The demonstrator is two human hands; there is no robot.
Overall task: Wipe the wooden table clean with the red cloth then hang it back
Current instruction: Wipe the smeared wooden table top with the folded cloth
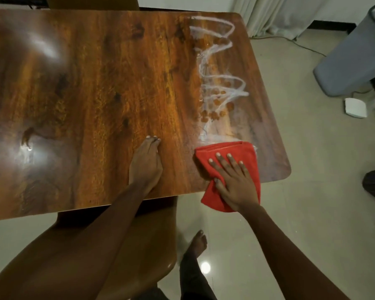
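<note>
The glossy wooden table (95,83) fills the upper left of the view. A white foamy zigzag streak (217,68) with brownish spots runs down its right side. The red cloth (243,152) lies folded at the table's near right corner, its lower part hanging over the front edge. My right hand (234,180) presses flat on the cloth with fingers spread. My left hand (146,165) rests on the bare wood to the left of the cloth, fingers together, holding nothing.
A brown wooden chair (117,245) stands tucked under the table's near edge. On the tiled floor at the right are a grey bin (351,57), a white box (355,108) and a cable. White curtains (273,14) hang at the back right.
</note>
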